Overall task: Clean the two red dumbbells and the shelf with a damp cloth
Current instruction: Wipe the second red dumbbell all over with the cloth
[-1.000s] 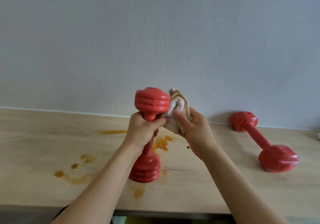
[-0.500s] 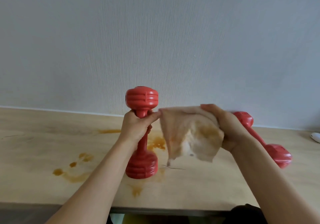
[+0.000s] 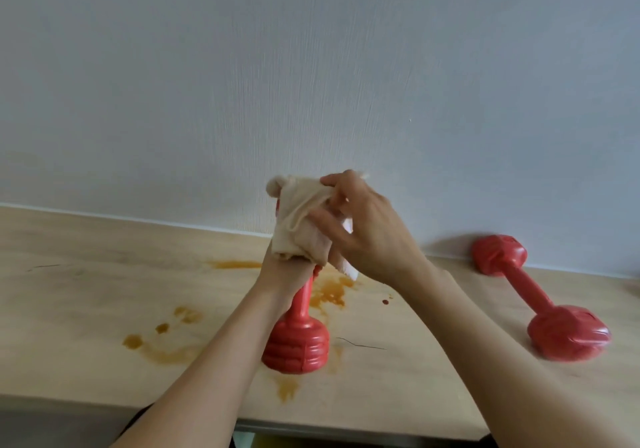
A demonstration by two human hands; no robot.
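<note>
- Head view, centre of frame: one red dumbbell (image 3: 298,338) stands upright on the wooden shelf (image 3: 86,302), its lower head resting on the surface just left of centre, lower half of the frame.
- The left hand (image 3: 285,269) is wrapped round the upper part of that dumbbell's handle; fingers are largely hidden beneath the cloth, but the grip on the handle is evident.
- A beige cloth (image 3: 299,221) is draped over the upper head of the upright dumbbell, covering it almost wholly; only a sliver of red shows at the cloth's left edge.
- The right hand (image 3: 363,229) clutches the cloth from the right, fingers curled into the fabric and pressing it against the covered head.
- Right side of frame: the second dumbbell (image 3: 533,300) lies flat on the shelf, one head near the wall (image 3: 311,67), the other nearer the front edge, well apart from both hands.
- Brown stains (image 3: 329,292) mark the shelf around and to the left of the upright dumbbell, with one smear near the wall line.
- A small red spot (image 3: 385,302) sits right of the stains.
</note>
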